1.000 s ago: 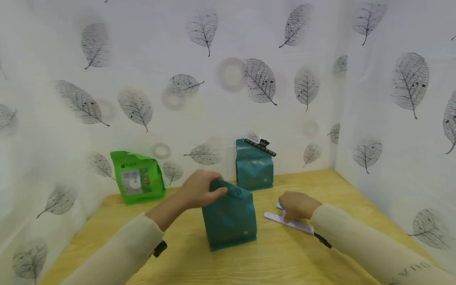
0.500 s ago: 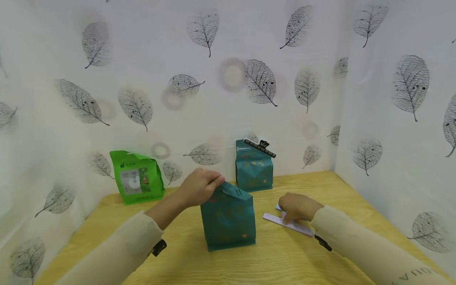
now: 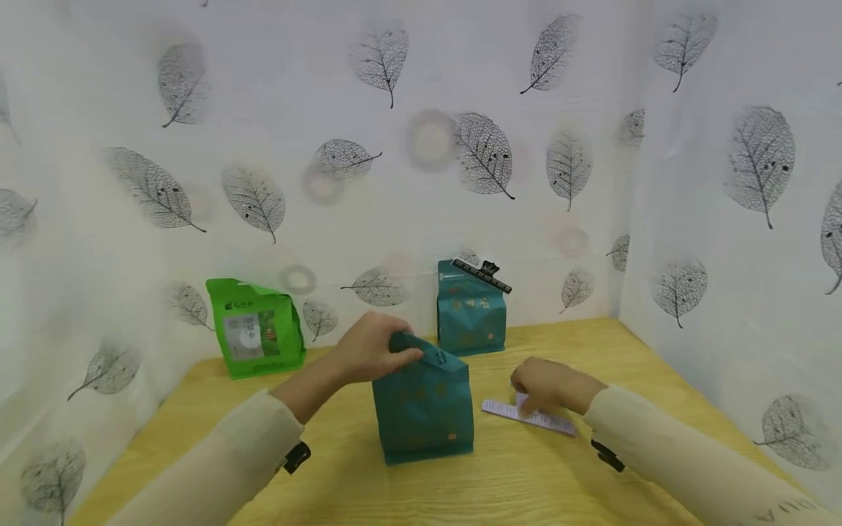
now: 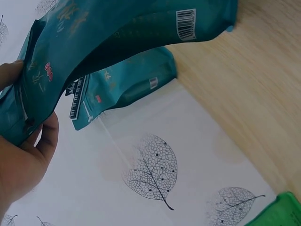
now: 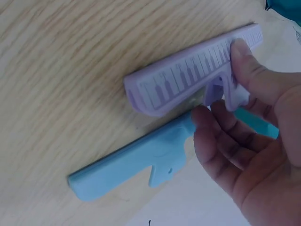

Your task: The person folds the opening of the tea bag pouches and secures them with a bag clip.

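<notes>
My left hand (image 3: pixel 370 351) grips the folded top of a teal pouch (image 3: pixel 426 416), which stands upright at the middle of the table. In the left wrist view the thumb lies on one side of that pouch (image 4: pixel 94 37) and the fingers curl behind the other. To the right, my right hand (image 3: pixel 555 385) pinches a lilac bag clip (image 3: pixel 495 410) with a piano-key pattern. The right wrist view has the thumb on the bar of this clip (image 5: pixel 188 70) and the fingertips curled by its handle. A light blue clip (image 5: pixel 127 162) lies beside it on the wood.
Behind stands a second teal pouch (image 3: pixel 470 318) with a black piano-key clip (image 3: pixel 483 275) across its top. A bright green pouch (image 3: pixel 287 343) is at the back left. Something turquoise (image 5: pixel 256 121) shows behind the right fingers. Leaf-printed white sheeting (image 3: pixel 408 219) encloses the table (image 3: pixel 316 482).
The left thumb lifted onto the pouch's top, then came back down on its near side. My right hand and the lilac clip have shifted slightly left; the blue clip is now hidden in the head view.
</notes>
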The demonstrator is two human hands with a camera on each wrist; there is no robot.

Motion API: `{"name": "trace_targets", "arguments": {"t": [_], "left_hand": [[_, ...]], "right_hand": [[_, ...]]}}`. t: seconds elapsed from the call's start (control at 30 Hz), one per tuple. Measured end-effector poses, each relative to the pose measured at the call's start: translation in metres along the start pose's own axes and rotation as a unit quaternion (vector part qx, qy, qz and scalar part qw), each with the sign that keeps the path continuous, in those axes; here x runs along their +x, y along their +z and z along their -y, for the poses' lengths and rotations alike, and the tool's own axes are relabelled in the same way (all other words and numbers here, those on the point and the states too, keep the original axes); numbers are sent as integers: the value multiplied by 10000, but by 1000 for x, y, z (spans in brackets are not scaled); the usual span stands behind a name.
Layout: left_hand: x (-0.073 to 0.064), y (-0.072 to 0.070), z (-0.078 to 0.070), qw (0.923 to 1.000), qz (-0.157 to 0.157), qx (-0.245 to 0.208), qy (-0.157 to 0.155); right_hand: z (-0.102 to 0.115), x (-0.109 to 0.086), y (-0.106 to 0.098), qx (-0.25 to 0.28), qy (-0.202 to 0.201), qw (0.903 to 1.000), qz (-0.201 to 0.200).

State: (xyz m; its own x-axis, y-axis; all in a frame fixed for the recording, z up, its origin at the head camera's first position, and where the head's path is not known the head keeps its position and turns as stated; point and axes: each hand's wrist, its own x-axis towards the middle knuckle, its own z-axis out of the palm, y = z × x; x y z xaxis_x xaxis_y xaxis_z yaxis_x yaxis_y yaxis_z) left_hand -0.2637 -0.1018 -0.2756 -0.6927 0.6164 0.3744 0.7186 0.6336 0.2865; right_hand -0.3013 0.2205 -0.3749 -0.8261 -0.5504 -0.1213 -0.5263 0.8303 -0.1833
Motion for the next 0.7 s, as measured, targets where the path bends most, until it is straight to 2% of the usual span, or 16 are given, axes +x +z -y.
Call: {"name": "trace_targets", "arguments": {"t": [0.2,0.43,0.53,0.7], "left_hand": [[-2,-4,0,9999,120,116,11],[0,-5,-2,9996,184,185,121],[0,-5,-2,9995,171,197,151],[-2,-6,-3,9996,142,189,140]], "right_hand": [[1,0,-7,441,-731,9961,-211],[4,-6,-32,860,-1606,9796,-853],[8,-8,-47,1019,-1660,9749,-1075],[11,-11,-66,953,-1550,9710,-1549]]}}
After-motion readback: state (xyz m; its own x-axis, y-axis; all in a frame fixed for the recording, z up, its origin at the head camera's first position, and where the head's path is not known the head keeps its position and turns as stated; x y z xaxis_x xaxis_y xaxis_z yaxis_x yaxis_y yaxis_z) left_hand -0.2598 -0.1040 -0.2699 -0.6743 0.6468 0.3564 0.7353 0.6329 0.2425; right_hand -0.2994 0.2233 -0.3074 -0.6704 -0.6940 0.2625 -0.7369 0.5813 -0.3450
